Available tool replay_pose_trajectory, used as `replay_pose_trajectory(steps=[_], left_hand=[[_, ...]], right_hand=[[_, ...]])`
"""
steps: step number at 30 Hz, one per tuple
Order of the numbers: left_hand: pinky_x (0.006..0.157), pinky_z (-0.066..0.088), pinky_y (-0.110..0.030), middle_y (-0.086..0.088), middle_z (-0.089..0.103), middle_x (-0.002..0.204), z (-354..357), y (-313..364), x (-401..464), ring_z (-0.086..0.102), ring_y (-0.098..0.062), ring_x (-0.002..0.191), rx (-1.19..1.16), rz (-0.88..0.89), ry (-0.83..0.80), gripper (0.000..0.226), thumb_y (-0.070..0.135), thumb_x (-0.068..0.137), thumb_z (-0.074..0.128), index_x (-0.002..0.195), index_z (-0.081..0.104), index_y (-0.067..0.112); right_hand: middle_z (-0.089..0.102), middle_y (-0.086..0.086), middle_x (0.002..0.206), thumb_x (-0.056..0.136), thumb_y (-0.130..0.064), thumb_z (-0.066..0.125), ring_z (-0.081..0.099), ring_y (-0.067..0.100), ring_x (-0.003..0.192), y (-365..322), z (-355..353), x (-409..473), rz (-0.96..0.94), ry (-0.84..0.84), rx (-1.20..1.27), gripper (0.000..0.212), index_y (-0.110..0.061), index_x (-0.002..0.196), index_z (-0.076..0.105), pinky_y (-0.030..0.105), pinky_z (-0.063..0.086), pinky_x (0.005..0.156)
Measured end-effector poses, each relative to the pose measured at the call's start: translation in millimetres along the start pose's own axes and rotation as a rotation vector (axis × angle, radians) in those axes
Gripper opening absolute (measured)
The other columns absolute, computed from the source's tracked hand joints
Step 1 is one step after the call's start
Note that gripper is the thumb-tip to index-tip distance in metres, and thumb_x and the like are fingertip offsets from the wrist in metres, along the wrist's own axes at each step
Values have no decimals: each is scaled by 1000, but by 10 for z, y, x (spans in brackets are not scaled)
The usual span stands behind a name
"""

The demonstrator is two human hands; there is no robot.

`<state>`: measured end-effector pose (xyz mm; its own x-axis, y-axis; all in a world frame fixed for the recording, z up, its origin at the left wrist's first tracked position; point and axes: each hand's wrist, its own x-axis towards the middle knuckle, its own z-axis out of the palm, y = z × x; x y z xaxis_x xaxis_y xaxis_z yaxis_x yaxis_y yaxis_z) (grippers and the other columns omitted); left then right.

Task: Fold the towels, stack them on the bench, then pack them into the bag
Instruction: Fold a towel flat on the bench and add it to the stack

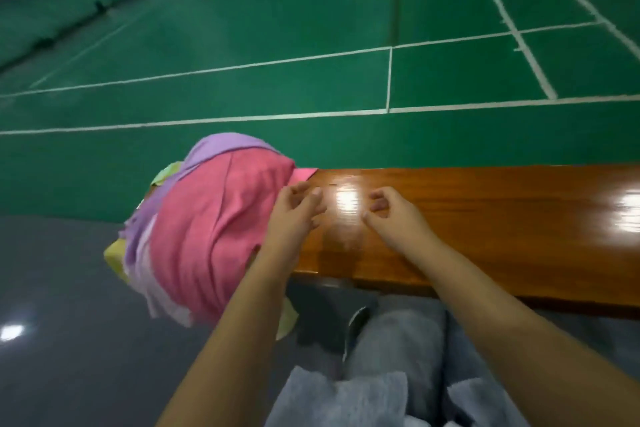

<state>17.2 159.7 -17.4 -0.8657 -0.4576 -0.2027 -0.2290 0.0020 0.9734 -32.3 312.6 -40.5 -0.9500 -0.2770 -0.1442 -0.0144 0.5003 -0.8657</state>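
A heap of unfolded towels point(207, 229) lies on the left end of the wooden bench point(485, 218), at about 9 o'clock from the hands, spilling over the near edge. A pink towel point(221, 218) is on top, with purple point(221, 147) and pale yellow-green point(114, 253) ones under it. The left hand point(294, 215) hovers at the heap's right edge, fingers loosely curled, holding nothing I can make out. The right hand point(391, 215), at 3 o'clock from the left, hangs over bare wood with fingers curled in, empty. Beyond the bench, at 12 o'clock, lies a green court point(311, 45) with white lines. Grey trousers point(398, 357) show at 6 o'clock
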Motion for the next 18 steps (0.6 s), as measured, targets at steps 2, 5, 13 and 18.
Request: replay_pose_trajectory(steps=[2,5,13,18], left_hand=[[87,53,-36,4,62,106,-456,-59,63,62,-17,96,144,72,168,25,30,89,64,111,53,26],[88,46,-29,4,59,107,-1064,-156,139,57,-14,99,360,230,443,17,21,92,59,108,54,23],[93,45,-37,-18,62,117,-1950,-435,246,58,-33,108,619,81,667,46,22,85,67,123,58,-1],[77,45,-28,-9,67,92,-2057,-476,197,60,-21,86,559,87,623,17,11,83,67,98,67,4]], right_hand=[[57,0,110,91,-24,61,54,14,91,-142,305,35,-8,-74,-3,37,-16,125,49,21,41,62],[58,-1,112,89,-25,61,57,16,98,-279,614,85,-23,-132,-44,38,-20,125,49,30,49,80],[61,-3,104,87,-29,65,58,14,95,-522,1067,140,-101,-245,-73,30,-23,115,57,29,47,80],[59,-6,95,84,-26,70,56,9,87,-668,1425,58,-144,-384,21,31,-19,113,61,23,46,79]])
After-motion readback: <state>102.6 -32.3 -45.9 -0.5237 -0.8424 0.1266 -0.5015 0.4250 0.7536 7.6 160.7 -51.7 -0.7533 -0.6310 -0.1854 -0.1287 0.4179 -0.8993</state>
